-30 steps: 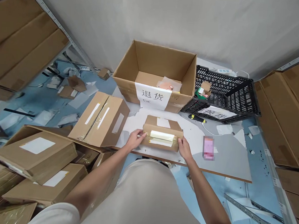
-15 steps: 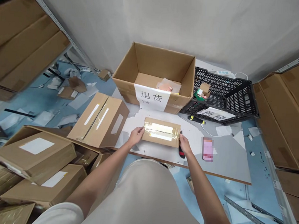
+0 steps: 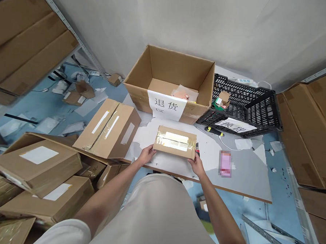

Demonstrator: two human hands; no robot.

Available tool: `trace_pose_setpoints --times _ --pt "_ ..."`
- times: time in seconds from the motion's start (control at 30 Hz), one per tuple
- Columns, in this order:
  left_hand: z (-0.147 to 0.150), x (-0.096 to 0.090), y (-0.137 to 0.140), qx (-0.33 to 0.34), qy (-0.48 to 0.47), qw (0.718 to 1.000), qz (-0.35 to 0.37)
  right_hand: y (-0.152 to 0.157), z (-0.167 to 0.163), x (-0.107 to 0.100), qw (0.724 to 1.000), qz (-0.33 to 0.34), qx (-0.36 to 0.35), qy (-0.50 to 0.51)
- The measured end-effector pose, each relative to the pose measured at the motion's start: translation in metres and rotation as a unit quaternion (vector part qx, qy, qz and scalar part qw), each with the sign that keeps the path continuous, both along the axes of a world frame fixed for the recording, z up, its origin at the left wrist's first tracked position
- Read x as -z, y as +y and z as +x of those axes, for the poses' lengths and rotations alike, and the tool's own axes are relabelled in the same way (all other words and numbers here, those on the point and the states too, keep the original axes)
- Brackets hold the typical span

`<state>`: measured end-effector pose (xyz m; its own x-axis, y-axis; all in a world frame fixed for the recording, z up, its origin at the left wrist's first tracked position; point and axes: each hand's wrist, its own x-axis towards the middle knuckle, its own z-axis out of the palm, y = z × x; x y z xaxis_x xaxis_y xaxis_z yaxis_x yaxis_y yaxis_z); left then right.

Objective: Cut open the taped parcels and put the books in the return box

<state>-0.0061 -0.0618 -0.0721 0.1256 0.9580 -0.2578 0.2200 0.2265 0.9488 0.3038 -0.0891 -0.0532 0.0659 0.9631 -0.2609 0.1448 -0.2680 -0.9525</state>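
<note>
A small taped cardboard box (image 3: 171, 149) with white label strips on its top is between my hands over the worktable (image 3: 244, 182). My left hand (image 3: 147, 154) grips its lower left corner, with the fingers partly hidden by the box. At the lower right corner my right hand (image 3: 197, 164) is closed on the box too. A red and black tool (image 3: 197, 149), its kind unclear, lies partly covered just beyond my right hand. Behind the small box stands a large open carton (image 3: 137, 98) with a white paper sign and a few flat packets inside.
A black plastic crate (image 3: 262, 109) holds a small opened box. A yellow and black tool (image 3: 214, 131) and a blurred pink item (image 3: 225, 164) lie on the table. A larger taped box (image 3: 108, 128) stands left, above more stacked cartons (image 3: 40, 166). Shelving flanks both sides.
Both hands have shifted from the small box's sides to its lower corners. The box's near edge has tipped up slightly, showing more of its front side.
</note>
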Motion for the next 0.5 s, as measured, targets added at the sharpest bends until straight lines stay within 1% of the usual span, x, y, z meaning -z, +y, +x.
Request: trace_pose_setpoints --times 0.07,0.13,0.2,0.27,0.3,0.37,0.43,0.5 --pt "0.000 -0.011 0.003 -0.016 0.028 0.999 0.011 0.004 0.002 -0.008 1.000 0.011 -0.023 -0.018" --pt "-0.002 -0.026 0.007 -0.029 0.071 0.997 0.022 0.010 0.003 -0.020 0.997 0.023 -0.040 -0.066" --pt "-0.003 -0.041 0.015 -0.037 0.130 0.990 0.029 0.020 0.002 -0.032 0.987 0.024 -0.046 -0.152" --pt "-0.001 -0.051 0.025 -0.047 0.201 0.978 0.029 0.032 0.000 -0.039 0.967 -0.004 -0.057 -0.246" --pt "0.000 -0.053 0.030 -0.050 0.227 0.972 0.023 0.039 -0.002 -0.041 0.956 -0.029 -0.067 -0.284" --pt "0.003 -0.054 0.038 -0.051 0.258 0.965 0.008 0.049 -0.007 -0.039 0.940 -0.075 -0.088 -0.322" --pt "0.005 -0.049 0.041 -0.047 0.264 0.963 -0.003 0.055 -0.011 -0.033 0.934 -0.100 -0.100 -0.329" --pt "0.005 -0.042 0.042 -0.046 0.255 0.966 -0.007 0.056 -0.013 -0.024 0.935 -0.104 -0.098 -0.325"
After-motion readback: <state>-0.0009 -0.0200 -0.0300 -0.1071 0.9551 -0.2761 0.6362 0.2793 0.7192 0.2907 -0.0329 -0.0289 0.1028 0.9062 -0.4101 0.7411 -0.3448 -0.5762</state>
